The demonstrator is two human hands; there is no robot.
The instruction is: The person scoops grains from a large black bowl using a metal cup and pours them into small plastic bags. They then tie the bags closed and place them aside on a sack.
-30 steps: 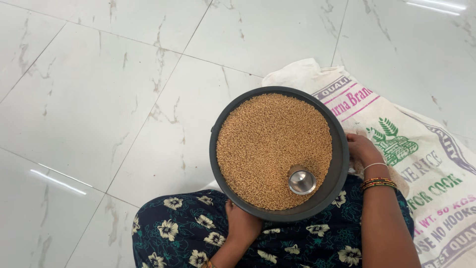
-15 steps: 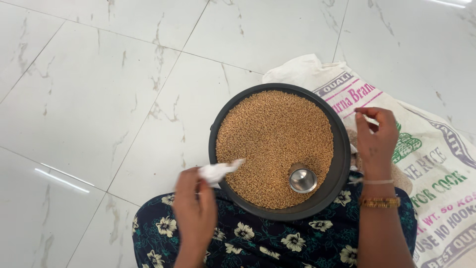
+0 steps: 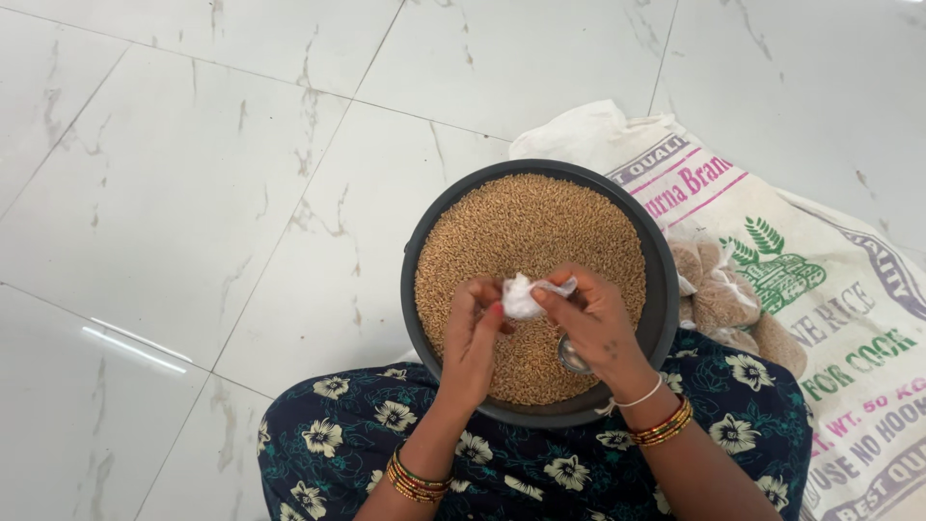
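A round dark pan (image 3: pixel 658 253) rests on my lap, filled with brown grain (image 3: pixel 526 241). Above the grain, my left hand (image 3: pixel 476 338) and my right hand (image 3: pixel 590 318) meet and both pinch a small crumpled white packet (image 3: pixel 524 295) between the fingertips. A small steel cup (image 3: pixel 571 357) sits in the grain near the pan's near-right side, mostly hidden under my right hand. Bangles circle both wrists.
A printed white sack (image 3: pixel 830 318) lies on the floor to the right, with clear bags of grain (image 3: pixel 723 299) on it beside the pan. White marble floor tiles (image 3: pixel 222 183) spread to the left and behind. My floral dark dress (image 3: pixel 347 434) covers my lap.
Both hands left the pan's rim. The left hand brought up the white packet, the right hand came in from the right, and both now hold it over the grain.
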